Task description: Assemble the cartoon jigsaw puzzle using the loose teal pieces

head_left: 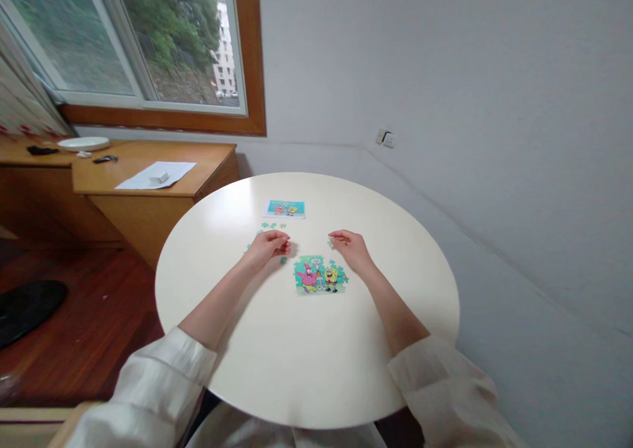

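Note:
A partly assembled jigsaw puzzle (310, 284) with pink and yellow cartoon figures lies flat on the round white table (306, 355). Its upper and right edges are uneven. My left hand (267, 249) hovers left of and above the puzzle, fingertips pinched together; anything between them is too small to make out. To the puzzle's upper right, my right hand (350, 247) pinches a small greenish puzzle piece (330, 243) at its fingertips. Loose puzzle pieces (273, 225) lie beyond my left hand, some partly hidden by it. One loose piece (283, 260) sits between that hand and the puzzle.
A picture card (284, 209) showing similar cartoon figures lies farther back on the table. Left of the table stands a wooden desk (212, 164) bearing a paper sheet (143, 179) and a white plate (83, 144). A wall (469, 138) borders the right side.

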{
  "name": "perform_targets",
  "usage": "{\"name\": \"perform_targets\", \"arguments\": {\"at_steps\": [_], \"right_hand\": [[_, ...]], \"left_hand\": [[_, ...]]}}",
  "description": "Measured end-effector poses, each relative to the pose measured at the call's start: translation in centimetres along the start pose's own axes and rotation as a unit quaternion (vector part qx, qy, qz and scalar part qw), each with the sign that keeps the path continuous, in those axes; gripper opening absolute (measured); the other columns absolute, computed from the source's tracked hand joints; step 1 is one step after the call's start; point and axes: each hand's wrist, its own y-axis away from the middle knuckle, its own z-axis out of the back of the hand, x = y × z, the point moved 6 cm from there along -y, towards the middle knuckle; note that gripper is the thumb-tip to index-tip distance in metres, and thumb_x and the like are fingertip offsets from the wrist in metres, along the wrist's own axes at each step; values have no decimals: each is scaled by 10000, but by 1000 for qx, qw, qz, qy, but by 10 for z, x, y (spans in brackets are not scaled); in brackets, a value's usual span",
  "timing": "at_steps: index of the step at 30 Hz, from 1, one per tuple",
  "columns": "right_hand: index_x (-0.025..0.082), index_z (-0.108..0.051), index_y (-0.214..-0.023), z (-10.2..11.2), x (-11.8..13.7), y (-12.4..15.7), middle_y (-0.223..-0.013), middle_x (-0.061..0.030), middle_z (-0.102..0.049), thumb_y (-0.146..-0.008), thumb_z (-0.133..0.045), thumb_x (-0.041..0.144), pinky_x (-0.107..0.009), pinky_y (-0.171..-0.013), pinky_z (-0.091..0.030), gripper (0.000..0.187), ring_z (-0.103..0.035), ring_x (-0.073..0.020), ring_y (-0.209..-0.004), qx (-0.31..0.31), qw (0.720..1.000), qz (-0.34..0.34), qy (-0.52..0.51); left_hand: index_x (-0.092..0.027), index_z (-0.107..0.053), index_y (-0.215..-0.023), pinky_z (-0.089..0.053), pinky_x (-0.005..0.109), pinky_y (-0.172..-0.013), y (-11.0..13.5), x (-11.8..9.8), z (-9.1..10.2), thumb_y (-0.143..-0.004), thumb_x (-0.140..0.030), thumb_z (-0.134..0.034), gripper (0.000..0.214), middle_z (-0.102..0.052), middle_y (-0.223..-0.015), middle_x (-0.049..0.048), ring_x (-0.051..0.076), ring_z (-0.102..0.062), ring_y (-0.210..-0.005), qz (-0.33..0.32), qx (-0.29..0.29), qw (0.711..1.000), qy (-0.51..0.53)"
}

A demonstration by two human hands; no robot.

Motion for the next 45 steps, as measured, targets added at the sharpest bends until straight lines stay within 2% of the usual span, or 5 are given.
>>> {"name": "perform_targets", "arguments": {"at_steps": [22, 39, 45], "right_hand": [[141, -630, -728, -5, 12, 7, -706, -39, -652, -646, -517, 178, -267, -626, -473, 144, -576, -119, -589, 25, 999, -37, 29], [145, -638, -761, -7, 6, 7, -666, -29, -644, -678, -493, 169, -240, -604, -450, 168, -593, -122, -601, 48, 996, -30, 67], [143, -650, -789, -4, 4, 6, -616, -11, -609, -673, -483, 172, -217, -558, -423, 206, -541, -106, -565, 32, 996, -40, 79]], "left_hand": [[-96, -582, -709, -461, 280, -620, 3, -3, -1, -600, -243, -689, 211, -587, -592, 9, 86, -533, -531, 9, -13, 1000, -21], [-98, -585, -698, -457, 277, -610, 4, -6, -2, -613, -216, -673, 171, -573, -577, 6, 84, -522, -526, 12, -24, 999, -27], [-100, -584, -690, -452, 273, -603, 4, -6, -3, -585, -234, -690, 200, -577, -587, 9, 86, -524, -531, 15, -22, 999, -29]]}}
